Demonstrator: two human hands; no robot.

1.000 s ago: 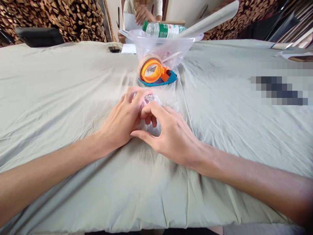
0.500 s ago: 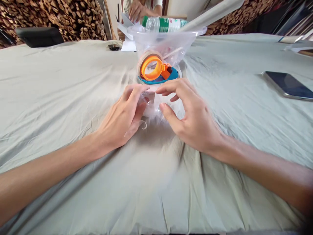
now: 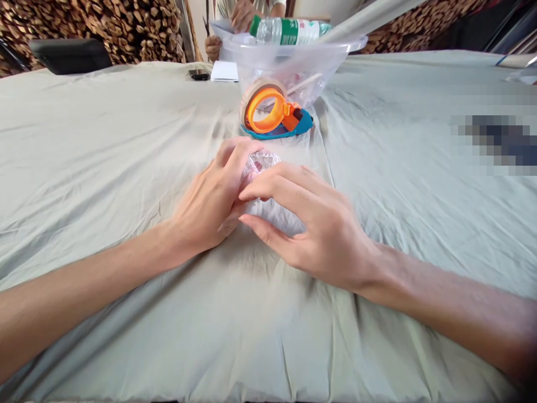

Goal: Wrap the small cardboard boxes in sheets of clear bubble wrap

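Note:
My left hand [image 3: 213, 193] is closed around a small item wrapped in clear crinkled plastic [image 3: 260, 162], held just above the cloth. A reddish mark shows through the wrap; what is inside I cannot make out. My right hand [image 3: 323, 224] reaches over the near side of the bundle, its fingertips beside the left thumb. Its thumb and forefinger are apart, with no object visible between them. Just beyond the hands lies a blue and orange tape dispenser [image 3: 277, 133] with a roll of tape [image 3: 246, 106] on its orange ring.
Behind the dispenser stands a translucent plastic basin [image 3: 302, 56] with a green-labelled bottle [image 3: 289, 32] and a long pale roll [image 3: 369, 21] across its top. A phone [image 3: 198, 74] and white paper [image 3: 224, 71] lie at the back. Another person's hands [image 3: 242, 15] are behind the basin.
My right hand has moved left and nearer to me, its fingertips now beside my left thumb. The wrapped item stays in my left hand and looks more bunched up.

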